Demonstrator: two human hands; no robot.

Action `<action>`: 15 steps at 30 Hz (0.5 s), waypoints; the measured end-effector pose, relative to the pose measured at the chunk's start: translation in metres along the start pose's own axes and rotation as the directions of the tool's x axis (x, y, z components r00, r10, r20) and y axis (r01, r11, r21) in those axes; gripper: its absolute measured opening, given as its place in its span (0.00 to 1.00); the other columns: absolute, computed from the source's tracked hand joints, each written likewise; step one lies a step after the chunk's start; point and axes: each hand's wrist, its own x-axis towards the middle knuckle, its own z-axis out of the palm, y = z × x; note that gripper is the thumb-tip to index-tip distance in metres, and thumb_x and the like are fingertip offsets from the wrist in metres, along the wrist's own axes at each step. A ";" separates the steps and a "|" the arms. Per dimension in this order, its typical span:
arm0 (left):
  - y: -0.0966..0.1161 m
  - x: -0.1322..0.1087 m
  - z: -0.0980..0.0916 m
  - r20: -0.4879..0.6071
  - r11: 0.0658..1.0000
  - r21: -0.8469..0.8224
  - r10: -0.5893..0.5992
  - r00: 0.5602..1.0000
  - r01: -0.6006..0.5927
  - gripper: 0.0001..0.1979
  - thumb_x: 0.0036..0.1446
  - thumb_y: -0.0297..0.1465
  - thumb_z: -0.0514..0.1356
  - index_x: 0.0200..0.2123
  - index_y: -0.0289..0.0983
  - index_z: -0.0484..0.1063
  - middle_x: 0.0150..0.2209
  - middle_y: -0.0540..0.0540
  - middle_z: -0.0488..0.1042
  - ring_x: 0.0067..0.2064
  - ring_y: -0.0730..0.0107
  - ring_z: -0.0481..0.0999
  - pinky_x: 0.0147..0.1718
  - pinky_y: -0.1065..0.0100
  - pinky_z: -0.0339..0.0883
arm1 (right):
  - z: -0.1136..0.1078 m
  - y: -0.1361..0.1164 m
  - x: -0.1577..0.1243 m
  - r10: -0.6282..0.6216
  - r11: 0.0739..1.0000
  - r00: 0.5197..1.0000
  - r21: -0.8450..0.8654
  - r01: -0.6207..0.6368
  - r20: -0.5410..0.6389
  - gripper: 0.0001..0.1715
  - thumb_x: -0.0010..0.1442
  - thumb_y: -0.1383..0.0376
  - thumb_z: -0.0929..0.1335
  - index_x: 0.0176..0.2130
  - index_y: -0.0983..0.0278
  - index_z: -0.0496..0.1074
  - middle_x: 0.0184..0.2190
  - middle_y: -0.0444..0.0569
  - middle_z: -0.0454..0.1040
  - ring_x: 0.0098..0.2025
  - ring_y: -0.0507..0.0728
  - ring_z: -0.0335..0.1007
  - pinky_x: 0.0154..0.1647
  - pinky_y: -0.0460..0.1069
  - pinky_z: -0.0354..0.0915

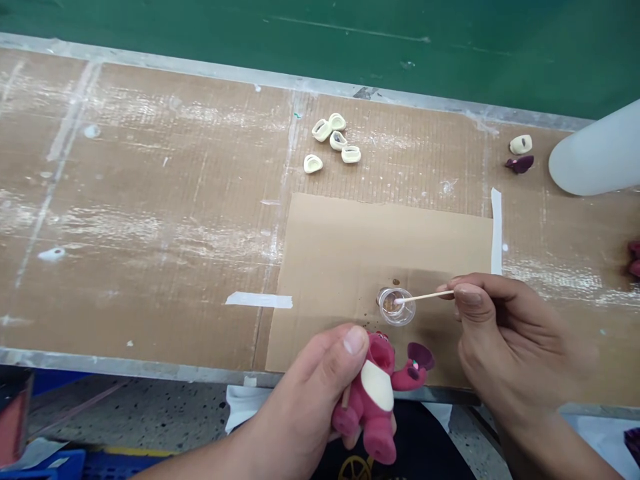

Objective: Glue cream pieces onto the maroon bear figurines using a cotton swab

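Observation:
My left hand [320, 373] is closed round a pink toy bear figurine [367, 407] with a cream belly, held at the table's front edge. A dark purple piece sits on the figurine's arm at the right. Between the thumb and fingers of my right hand [505, 333] is a cotton swab [425, 295]. Its white tip is at the mouth of a small clear cup [397, 307], which stands on a cardboard sheet [350, 247]. Brown spots lie beside the cup. Part of the figurine's head is covered by my left thumb.
Several cream-coloured hollow pieces [338, 140] lie beyond the cardboard sheet. At the right are another cream piece [521, 144], a purple piece [520, 164] and a white cylindrical container [597, 153]. White tape [259, 300] holds the sheet's left side. Dark red items [634, 260] sit at the right edge.

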 end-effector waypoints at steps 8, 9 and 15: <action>0.008 -0.001 0.001 0.008 1.000 0.008 0.017 1.000 -0.017 0.38 0.67 0.64 0.52 0.43 0.35 0.83 0.23 0.46 0.78 0.23 0.72 0.70 0.25 0.72 0.60 | 0.001 0.004 -0.001 0.000 0.999 1.000 -0.051 0.000 -0.011 0.10 0.72 0.56 0.76 0.39 0.59 0.81 0.33 0.42 0.80 0.33 0.50 0.73 0.34 0.48 0.66; 0.008 0.000 0.001 0.003 1.000 0.010 0.017 1.000 -0.017 0.37 0.67 0.64 0.53 0.43 0.35 0.83 0.23 0.46 0.77 0.23 0.72 0.70 0.26 0.72 0.60 | 0.001 0.005 -0.001 0.013 0.999 1.000 -0.047 -0.013 -0.010 0.11 0.72 0.56 0.76 0.40 0.59 0.81 0.33 0.42 0.80 0.33 0.50 0.73 0.34 0.48 0.66; 0.006 0.002 0.003 -0.011 1.000 -0.006 0.000 1.000 0.000 0.36 0.65 0.65 0.55 0.42 0.37 0.79 0.21 0.48 0.77 0.25 0.70 0.71 0.27 0.72 0.61 | 0.000 -0.009 -0.001 0.024 0.998 0.997 -0.060 -0.029 -0.069 0.11 0.72 0.56 0.75 0.38 0.59 0.81 0.31 0.42 0.78 0.30 0.50 0.72 0.32 0.48 0.66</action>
